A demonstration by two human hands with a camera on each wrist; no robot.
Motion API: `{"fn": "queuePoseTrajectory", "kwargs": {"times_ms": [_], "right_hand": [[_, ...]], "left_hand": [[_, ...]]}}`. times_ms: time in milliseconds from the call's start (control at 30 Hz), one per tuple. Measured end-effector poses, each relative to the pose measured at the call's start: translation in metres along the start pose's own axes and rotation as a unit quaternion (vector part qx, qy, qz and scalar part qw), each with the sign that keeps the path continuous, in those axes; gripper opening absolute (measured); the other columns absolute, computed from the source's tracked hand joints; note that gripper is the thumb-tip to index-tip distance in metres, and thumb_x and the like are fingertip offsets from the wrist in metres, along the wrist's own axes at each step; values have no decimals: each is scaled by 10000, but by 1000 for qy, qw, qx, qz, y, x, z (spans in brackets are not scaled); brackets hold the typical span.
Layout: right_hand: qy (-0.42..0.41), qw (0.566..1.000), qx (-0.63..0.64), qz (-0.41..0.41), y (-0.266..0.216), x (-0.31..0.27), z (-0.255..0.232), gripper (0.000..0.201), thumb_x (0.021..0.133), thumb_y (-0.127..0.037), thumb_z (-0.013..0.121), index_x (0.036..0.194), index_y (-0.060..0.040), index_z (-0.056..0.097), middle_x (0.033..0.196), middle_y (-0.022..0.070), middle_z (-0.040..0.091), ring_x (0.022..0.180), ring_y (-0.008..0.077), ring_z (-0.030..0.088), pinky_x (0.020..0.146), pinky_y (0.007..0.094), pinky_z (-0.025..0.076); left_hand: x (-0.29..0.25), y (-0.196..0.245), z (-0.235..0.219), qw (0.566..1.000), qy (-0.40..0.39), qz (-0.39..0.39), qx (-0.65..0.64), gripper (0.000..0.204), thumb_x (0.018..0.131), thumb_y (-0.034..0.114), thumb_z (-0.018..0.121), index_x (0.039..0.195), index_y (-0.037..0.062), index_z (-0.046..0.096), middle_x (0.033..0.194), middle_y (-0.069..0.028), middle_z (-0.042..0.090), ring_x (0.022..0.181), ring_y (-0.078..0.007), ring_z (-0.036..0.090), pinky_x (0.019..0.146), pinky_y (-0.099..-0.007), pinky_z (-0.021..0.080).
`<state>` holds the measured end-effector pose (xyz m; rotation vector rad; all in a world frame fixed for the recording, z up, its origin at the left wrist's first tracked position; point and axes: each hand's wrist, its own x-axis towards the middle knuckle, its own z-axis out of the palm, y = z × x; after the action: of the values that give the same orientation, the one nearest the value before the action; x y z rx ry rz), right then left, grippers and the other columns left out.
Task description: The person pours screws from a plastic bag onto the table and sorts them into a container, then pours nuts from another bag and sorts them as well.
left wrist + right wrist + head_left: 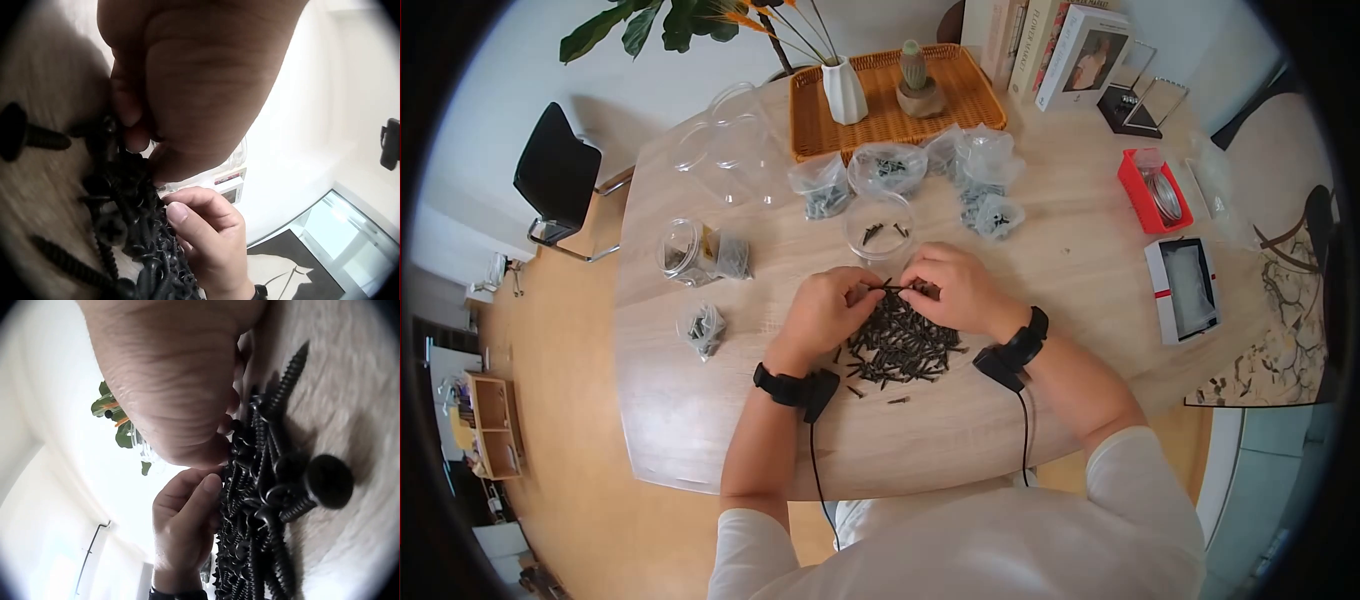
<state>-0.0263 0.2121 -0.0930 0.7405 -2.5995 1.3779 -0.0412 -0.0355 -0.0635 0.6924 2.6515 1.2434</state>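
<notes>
A heap of black screws (905,340) lies on the wooden table in front of the person. At the heap's far edge, the left hand (828,308) and right hand (962,288) face each other, their fingertips close together. Each hand has thumb and forefinger pinched on a dark screw, mostly hidden by the fingers. In the left wrist view the right hand (209,240) shows its thumb laid against the forefinger; the right wrist view shows the left hand (184,528) likewise. Just beyond them stands a clear round container (880,247) with a few screws inside.
Bags of screws (820,190) line the front of a wicker tray (800,125). To the left are a clear jar (685,250) and a small bag (702,328). A red basket (1140,195) and an open box (1170,320) stand at right. Loose screws (898,401) lie near the heap.
</notes>
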Motion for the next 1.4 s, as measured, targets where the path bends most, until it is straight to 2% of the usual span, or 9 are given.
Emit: {"fn": "queuePoseTrajectory", "kwargs": {"times_ms": [167,600,700,800,967,1100,1200,1300,1400], "right_hand": [[15,999,-22,-40,4,1,2,120,857,-156,836,909,-84,756,926,77,688,913,318,691,771,443,570],[27,997,-20,-69,7,0,2,161,840,-103,868,916,-59,732,916,64,681,857,269,688,732,393,572],[23,999,9,-43,8,-1,2,150,848,-117,861,903,-59,734,917,64,687,860,272,693,734,394,573],[29,998,-8,-50,8,0,1,144,858,-138,850,893,-56,737,920,70,694,876,288,696,754,404,576],[24,998,-16,-60,9,1,0,134,862,-148,841,903,-53,756,923,79,703,904,318,699,789,428,576],[23,998,-12,-56,11,2,1,124,865,-142,838,911,-55,762,918,81,703,907,320,699,791,429,575],[61,995,1,-85,15,-1,4,101,876,-120,824,918,-52,763,907,79,694,849,300,694,757,406,574],[20,999,31,-35,9,-1,4,67,891,-68,792,941,-40,758,926,71,693,782,250,689,706,368,569],[17,998,47,-37,11,1,2,71,901,-30,767,971,-28,751,957,61,694,742,203,681,669,338,562]], "left_hand": [[0,2,0,999,-20,-38,-8,177,922,122,836,1053,12,792,649,-13,508,608,-128,459,579,-331,404],[1,3,0,998,-34,-59,-2,139,930,93,798,1037,10,767,628,38,461,594,-70,397,551,-300,334],[-2,9,-15,996,-58,-74,2,144,922,128,803,1030,37,778,628,-31,520,566,-132,465,557,-332,383],[-6,29,-33,996,-63,-63,6,110,931,83,800,1024,33,771,614,24,472,571,-73,410,551,-293,339],[1,52,-44,986,131,-28,-102,70,970,46,786,1017,5,756,644,91,441,615,-19,392,573,-240,324],[11,48,-41,985,172,-3,-29,95,1023,72,767,1074,-4,741,757,78,544,670,-12,467,613,-216,368],[-1,17,-38,982,134,-59,-123,133,1025,98,771,1094,-12,740,815,32,654,731,-40,590,660,-224,471],[-7,-4,-40,988,-7,-114,-103,143,1031,116,761,1094,-12,741,881,-8,728,796,-80,676,722,-249,546],[-6,-14,-38,992,-38,-109,-44,170,1013,124,762,1111,-15,754,950,-46,756,835,-120,693,766,-291,564]]}}
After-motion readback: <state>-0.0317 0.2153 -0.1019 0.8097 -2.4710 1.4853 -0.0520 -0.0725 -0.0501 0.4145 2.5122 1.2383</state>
